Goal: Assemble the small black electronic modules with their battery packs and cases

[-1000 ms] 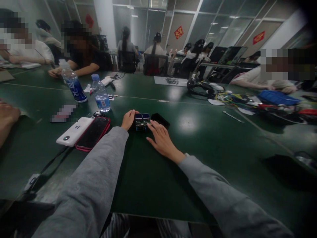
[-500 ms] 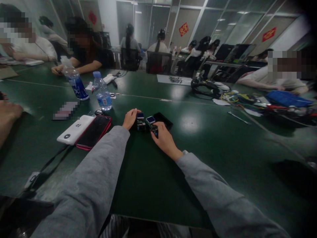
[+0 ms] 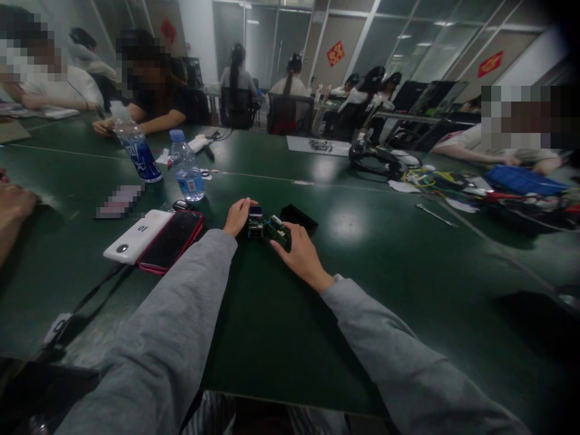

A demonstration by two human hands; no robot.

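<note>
Two small green circuit-board modules lie in front of me on the green table point(image 3: 281, 326). My left hand point(image 3: 237, 217) is closed on the left module point(image 3: 255, 222), which stands upright with its small blue screen on top. My right hand point(image 3: 299, 251) grips the right module point(image 3: 277, 229) and holds it tipped on its side, board face showing. A small black case point(image 3: 299, 219) rests just behind the two modules. Both my sleeves are grey.
A white power bank point(image 3: 135, 236) and a red-cased phone point(image 3: 172, 240) lie to the left, with two water bottles point(image 3: 186, 167) behind. Cables, tools and a blue tray point(image 3: 521, 180) crowd the right side. Other people sit around the table; someone's hand point(image 3: 13, 202) rests at the left edge.
My right hand went from lying flat beside the modules to gripping the right one, pulled it away from the left one and tipped it over. My left hand stayed put.
</note>
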